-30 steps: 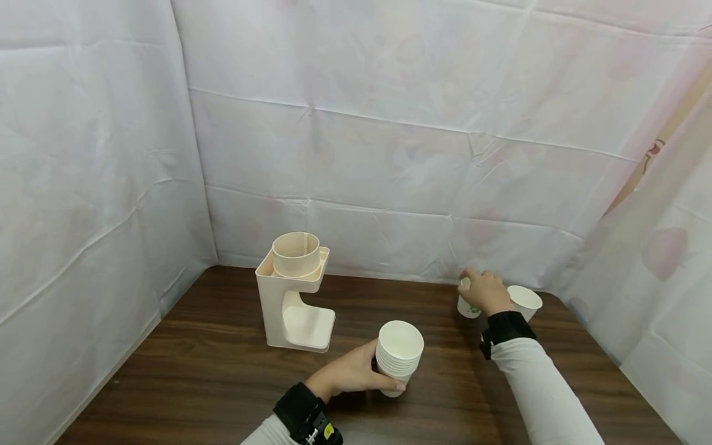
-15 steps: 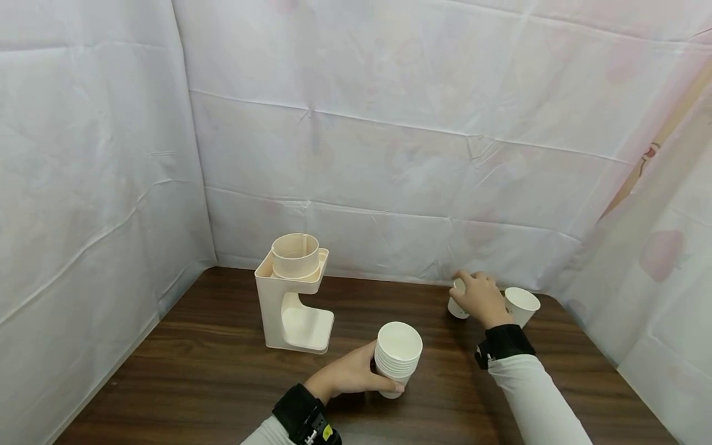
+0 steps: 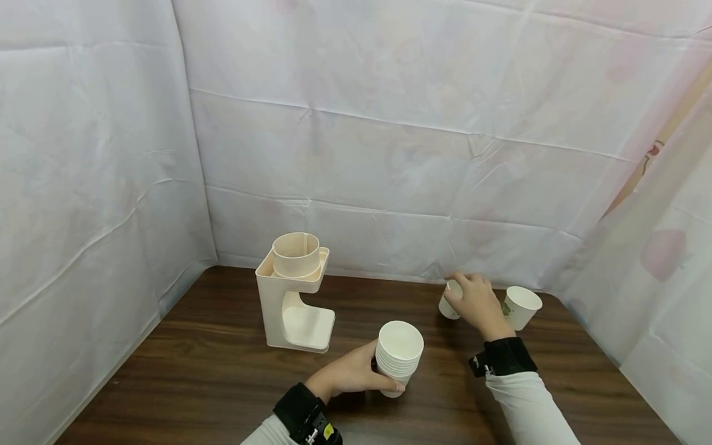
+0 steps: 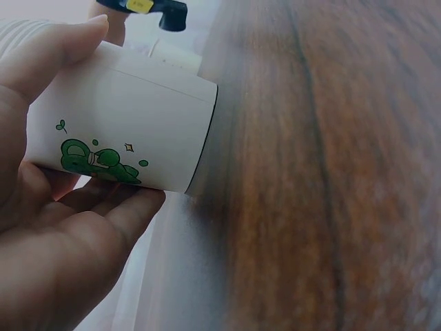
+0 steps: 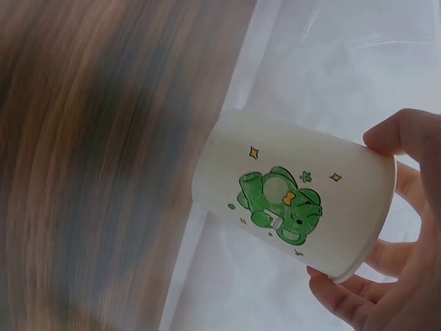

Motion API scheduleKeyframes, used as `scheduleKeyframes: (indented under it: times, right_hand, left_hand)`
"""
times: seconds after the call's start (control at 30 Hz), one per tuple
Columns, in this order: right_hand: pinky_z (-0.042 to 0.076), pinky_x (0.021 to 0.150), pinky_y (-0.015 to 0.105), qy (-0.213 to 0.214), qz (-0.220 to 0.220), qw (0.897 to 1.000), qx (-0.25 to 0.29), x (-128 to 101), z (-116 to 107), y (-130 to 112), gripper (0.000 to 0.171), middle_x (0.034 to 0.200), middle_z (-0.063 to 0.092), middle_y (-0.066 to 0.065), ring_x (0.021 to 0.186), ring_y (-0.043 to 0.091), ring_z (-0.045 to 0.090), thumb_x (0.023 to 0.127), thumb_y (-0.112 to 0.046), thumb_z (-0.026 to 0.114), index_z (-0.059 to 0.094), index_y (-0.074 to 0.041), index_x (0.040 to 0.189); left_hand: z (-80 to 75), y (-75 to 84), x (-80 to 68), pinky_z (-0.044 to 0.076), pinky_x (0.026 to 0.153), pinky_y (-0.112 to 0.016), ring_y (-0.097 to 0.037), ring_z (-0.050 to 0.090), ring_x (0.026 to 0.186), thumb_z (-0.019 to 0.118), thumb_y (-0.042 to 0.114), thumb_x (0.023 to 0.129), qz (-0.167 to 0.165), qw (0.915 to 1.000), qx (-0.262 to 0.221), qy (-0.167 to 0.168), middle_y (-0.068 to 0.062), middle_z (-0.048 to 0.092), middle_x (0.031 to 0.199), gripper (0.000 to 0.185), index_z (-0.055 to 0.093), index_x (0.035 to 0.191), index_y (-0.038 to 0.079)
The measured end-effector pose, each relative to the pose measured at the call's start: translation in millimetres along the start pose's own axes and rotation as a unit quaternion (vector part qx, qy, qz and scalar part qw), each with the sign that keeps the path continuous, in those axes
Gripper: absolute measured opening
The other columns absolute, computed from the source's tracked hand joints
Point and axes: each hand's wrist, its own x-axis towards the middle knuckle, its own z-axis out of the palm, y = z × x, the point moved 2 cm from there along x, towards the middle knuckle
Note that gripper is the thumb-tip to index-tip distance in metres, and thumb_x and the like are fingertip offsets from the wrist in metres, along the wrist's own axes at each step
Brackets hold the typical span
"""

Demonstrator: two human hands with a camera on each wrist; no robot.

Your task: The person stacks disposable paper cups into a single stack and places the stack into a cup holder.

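Observation:
My left hand (image 3: 351, 369) grips a stack of nested white paper cups (image 3: 399, 346) in the head view, low over the front middle of the table. The left wrist view shows the lowest cup (image 4: 131, 117) with a green cartoon print, thumb above and fingers beneath. Toward the back right, my right hand (image 3: 478, 304) holds a single paper cup (image 3: 449, 301) by its rim. A green bear with stars decorates that paper cup (image 5: 289, 196) in the right wrist view, where thumb and fingers pinch its rim end. Another white paper cup (image 3: 521, 308) stands right of this hand.
A cream plastic cup dispenser (image 3: 272, 309) with a round tube on top stands on the left of the dark wooden table (image 3: 194, 371). White printed curtains (image 3: 356, 154) hang behind the table and at both sides.
My right hand has moved left with the paper cup, away from the other cup at the right, which now shows more fully. The left hand and its stack stay in place.

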Motion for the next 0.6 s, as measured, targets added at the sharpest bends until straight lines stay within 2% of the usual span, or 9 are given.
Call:
scheduleKeyframes:
  times: [0.13, 0.4, 0.6]
  right_hand:
    - [0.038, 0.095, 0.067, 0.004, -0.012, 1.000, 0.021, -4.0, 0.2, -7.9, 0.033, 0.133, 0.054, 0.028, 0.121, 0.053, 0.043, 0.099, -0.026, 0.059, 0.064, -0.012, 0.129]
    - [0.040, 0.093, 0.065, 0.026, -0.024, 0.999, 0.021, -15.2, -0.4, -15.2, 0.032, 0.129, 0.058, 0.026, 0.116, 0.051, 0.048, 0.097, -0.025, 0.062, 0.065, -0.013, 0.127]
    - [0.039, 0.096, 0.065, 0.026, -0.040, 0.998, 0.041, -22.1, -2.6, -24.1, 0.031, 0.129, 0.058, 0.024, 0.121, 0.050, 0.046, 0.098, -0.024, 0.063, 0.066, -0.014, 0.127]
  left_hand:
    - [0.4, 0.5, 1.2, 0.037, 0.104, -0.036, -0.009, 0.056, 0.115, 0.086, 0.016, 0.079, 0.002, 1.0000, 0.004, 0.001, 0.011, 0.063, 0.119, 0.073, 0.047, 0.140, 0.021]
    - [2.0, 0.0, 2.4, 0.037, 0.104, -0.037, -0.009, 0.056, 0.116, 0.086, 0.016, 0.080, -0.003, 1.0000, -0.002, -0.006, 0.011, 0.062, 0.120, 0.074, 0.046, 0.142, 0.021]
    - [-0.1, -0.3, 0.8, 0.037, 0.105, -0.038, -0.009, 0.056, 0.115, 0.086, 0.017, 0.080, -0.006, 1.0000, 0.006, 0.001, 0.012, 0.063, 0.120, 0.073, 0.046, 0.141, 0.020]
